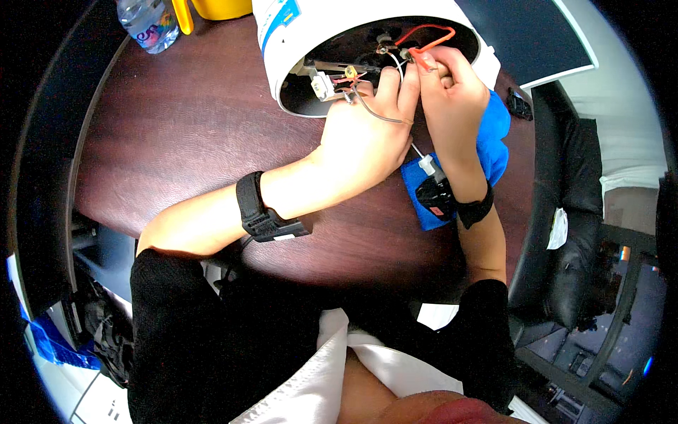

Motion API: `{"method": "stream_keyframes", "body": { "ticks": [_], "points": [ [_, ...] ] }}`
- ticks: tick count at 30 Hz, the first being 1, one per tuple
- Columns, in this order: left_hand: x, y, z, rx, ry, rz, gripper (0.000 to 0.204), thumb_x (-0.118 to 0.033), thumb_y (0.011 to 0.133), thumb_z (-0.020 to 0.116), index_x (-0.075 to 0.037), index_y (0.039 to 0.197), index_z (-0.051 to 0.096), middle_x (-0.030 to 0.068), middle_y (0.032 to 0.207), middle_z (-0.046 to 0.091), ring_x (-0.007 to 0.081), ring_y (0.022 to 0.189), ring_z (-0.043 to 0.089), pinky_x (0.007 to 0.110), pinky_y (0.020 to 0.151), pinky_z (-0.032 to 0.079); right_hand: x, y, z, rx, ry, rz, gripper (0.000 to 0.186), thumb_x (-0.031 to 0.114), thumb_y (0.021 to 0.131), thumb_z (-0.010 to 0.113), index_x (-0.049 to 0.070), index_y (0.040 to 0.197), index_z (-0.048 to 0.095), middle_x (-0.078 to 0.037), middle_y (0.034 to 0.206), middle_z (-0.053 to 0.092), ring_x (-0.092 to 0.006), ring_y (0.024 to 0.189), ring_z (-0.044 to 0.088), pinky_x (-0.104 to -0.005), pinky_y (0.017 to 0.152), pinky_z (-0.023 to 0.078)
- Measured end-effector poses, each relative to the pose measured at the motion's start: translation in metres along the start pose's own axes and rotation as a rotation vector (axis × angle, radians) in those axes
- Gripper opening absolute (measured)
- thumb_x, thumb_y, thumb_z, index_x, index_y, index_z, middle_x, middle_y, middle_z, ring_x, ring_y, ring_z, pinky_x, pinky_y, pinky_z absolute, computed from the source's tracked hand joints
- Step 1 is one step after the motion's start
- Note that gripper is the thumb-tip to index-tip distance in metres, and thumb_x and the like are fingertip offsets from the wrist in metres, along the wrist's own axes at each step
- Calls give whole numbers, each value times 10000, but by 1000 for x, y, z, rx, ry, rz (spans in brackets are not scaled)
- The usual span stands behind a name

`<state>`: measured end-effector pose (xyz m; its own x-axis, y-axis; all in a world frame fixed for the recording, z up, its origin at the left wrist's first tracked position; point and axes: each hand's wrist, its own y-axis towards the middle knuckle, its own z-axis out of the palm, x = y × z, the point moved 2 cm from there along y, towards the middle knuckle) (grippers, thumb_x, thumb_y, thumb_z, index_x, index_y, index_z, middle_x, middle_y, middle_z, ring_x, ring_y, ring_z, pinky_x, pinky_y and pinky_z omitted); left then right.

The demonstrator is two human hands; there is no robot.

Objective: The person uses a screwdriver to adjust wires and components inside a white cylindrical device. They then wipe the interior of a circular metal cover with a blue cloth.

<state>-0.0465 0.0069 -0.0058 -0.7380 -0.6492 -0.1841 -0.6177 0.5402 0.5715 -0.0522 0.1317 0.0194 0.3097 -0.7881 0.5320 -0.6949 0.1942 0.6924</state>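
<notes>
A white cylindrical appliance (360,14) lies on its side, open end facing me, with wires, a white connector (321,85) and small fittings inside. My left hand (367,124) reaches into the opening's lower part, fingers bent beside the wires; what they grip, if anything, is hidden. A thin grey wire crosses its back. My right hand (455,99) pinches the red wire (441,30) near a metal terminal at the right of the opening. Below the hands, a black plug-like device (434,194) with a white cable rests on a blue cloth (494,120).
On the dark wooden table (155,127) stand a water bottle (148,25) and a yellow container (215,7) at back left. A small black object (519,106) lies near the right edge. A dark screen-like panel (537,35) sits behind, and a black padded seat (565,275) is right of the table.
</notes>
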Motion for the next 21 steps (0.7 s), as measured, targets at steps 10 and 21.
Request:
{"method": "stream_keyframes", "body": {
  "ticks": [10,21],
  "points": [
    [-1,-5,2,41,45,-61,617,-199,758,641,-9,1311,444,89,846,564,231,640,633,314,493,493,8,1,-2,-11,-228,-157,71,97,809,690,43,824,647,-90,656,604,-211,529,573,-314,501,454],
    [-7,-11,-5,-12,84,-59,521,-164,829,567,0,1311,453,74,840,592,185,626,647,274,473,504,8,-1,-3,10,-177,-90,96,111,841,672,17,832,658,-100,592,610,-164,463,551,-295,471,442]
  ]
}}
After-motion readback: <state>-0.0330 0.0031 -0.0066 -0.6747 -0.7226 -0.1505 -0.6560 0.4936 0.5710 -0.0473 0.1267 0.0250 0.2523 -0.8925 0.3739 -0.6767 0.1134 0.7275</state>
